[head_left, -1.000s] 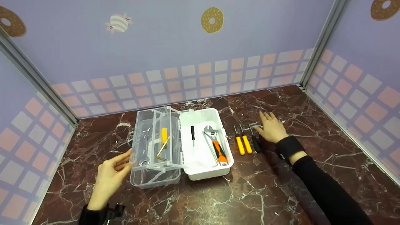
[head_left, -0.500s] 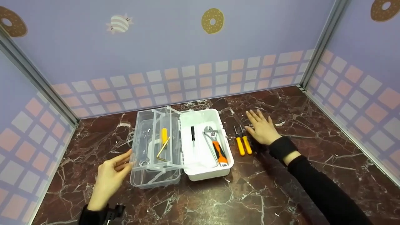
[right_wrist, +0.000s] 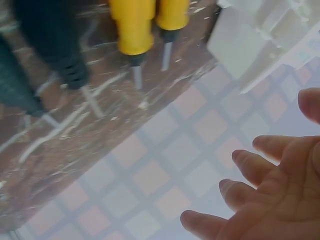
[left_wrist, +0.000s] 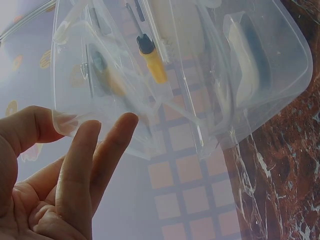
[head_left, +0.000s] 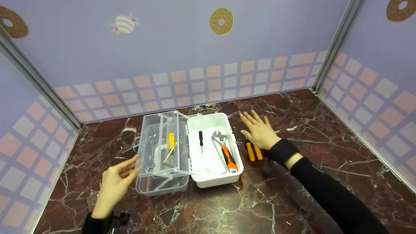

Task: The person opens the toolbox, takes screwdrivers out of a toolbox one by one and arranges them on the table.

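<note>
One toolbox (head_left: pixel 217 182). On desk (head_left: pixel 208 211): two yellow-handled screwdrivers (right_wrist: pixel 132 27), two dark-handled screwdrivers (right_wrist: pixel 50 40). Inside toolbox: one small black screwdriver (head_left: pixel 201 138), one adjustable wrench (head_left: pixel 228 157), one yellow handle (head_left: pixel 171 140), two L-shaped keys (head_left: pixel 169 154); rest unclear. Hands (head_left: pixel 114 180): two.

Toolbox (head_left: pixel 214 183) toward the back edge of the surface (head_left: pixel 227 211), lid (head_left: pixel 162 191) at left — inside, wrench (head_left: pixel 228 157) along the right wall, screwdriver (head_left: pixel 201 139) left of it; more screwdrivers (head_left: pixel 250 153) lie right of the rim.

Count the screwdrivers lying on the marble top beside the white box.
4: a yellow one nearest the white box, a second yellow one beside it, then a dark one, and another dark one farthest out. The right hand may hide more.
</note>
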Action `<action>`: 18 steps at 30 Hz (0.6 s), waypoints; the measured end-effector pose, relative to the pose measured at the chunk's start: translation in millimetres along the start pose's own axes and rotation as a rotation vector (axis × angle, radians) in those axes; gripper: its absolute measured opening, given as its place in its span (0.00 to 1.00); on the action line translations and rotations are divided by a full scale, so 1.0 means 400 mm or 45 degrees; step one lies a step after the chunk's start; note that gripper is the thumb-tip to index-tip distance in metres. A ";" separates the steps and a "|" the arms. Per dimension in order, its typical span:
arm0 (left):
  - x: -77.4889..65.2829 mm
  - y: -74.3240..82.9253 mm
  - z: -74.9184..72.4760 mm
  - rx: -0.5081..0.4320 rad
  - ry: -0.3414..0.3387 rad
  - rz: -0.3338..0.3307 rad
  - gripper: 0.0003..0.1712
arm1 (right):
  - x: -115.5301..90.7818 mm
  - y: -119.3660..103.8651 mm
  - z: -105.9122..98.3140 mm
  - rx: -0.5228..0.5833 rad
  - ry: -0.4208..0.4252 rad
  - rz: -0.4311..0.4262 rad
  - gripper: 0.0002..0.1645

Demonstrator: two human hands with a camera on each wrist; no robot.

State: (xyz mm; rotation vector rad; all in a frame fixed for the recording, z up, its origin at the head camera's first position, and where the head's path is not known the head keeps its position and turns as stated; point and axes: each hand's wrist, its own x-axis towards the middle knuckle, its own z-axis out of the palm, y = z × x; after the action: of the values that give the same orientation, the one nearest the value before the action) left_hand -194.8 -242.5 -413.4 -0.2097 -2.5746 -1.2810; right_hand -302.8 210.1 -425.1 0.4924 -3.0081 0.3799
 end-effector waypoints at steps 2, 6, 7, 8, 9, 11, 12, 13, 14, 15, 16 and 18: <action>0.001 -0.001 0.000 0.004 0.002 0.000 0.22 | 0.006 -0.019 -0.004 -0.004 0.000 -0.032 0.38; 0.002 0.000 0.000 0.004 -0.007 -0.008 0.23 | 0.019 -0.059 -0.009 -0.007 0.020 -0.107 0.37; 0.003 0.001 0.000 0.002 -0.007 -0.010 0.23 | 0.022 -0.069 -0.010 -0.014 0.022 -0.127 0.37; 0.003 0.002 0.001 -0.001 -0.006 -0.010 0.23 | 0.026 -0.079 -0.011 -0.022 0.024 -0.149 0.37; 0.003 0.003 0.001 -0.006 -0.004 -0.006 0.22 | 0.030 -0.089 -0.013 -0.033 0.020 -0.167 0.37; 0.003 0.003 0.002 -0.008 0.003 -0.003 0.22 | 0.040 -0.109 -0.017 -0.055 0.002 -0.208 0.37; 0.003 0.003 0.002 -0.008 0.004 -0.003 0.22 | 0.045 -0.120 -0.018 -0.068 -0.008 -0.230 0.37; 0.003 0.003 0.003 -0.010 0.006 -0.001 0.22 | 0.051 -0.131 -0.020 -0.081 -0.012 -0.257 0.37; 0.003 0.003 0.002 -0.008 0.006 -0.001 0.22 | 0.057 -0.142 -0.023 -0.095 -0.016 -0.284 0.37; 0.002 0.003 0.002 -0.006 0.006 -0.001 0.22 | 0.063 -0.153 -0.025 -0.107 -0.022 -0.310 0.37; 0.002 0.003 0.002 -0.007 0.005 -0.005 0.22 | 0.069 -0.165 -0.027 -0.123 -0.024 -0.343 0.36; 0.002 0.004 0.001 -0.019 0.001 -0.008 0.22 | 0.080 -0.186 -0.031 -0.165 -0.021 -0.409 0.35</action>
State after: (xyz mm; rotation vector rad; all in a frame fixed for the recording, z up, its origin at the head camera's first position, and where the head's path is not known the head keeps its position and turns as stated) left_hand -195.0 -241.2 -412.2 -0.2039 -2.5682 -1.3023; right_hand -308.7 135.3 -392.7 0.9492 -2.8719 0.1574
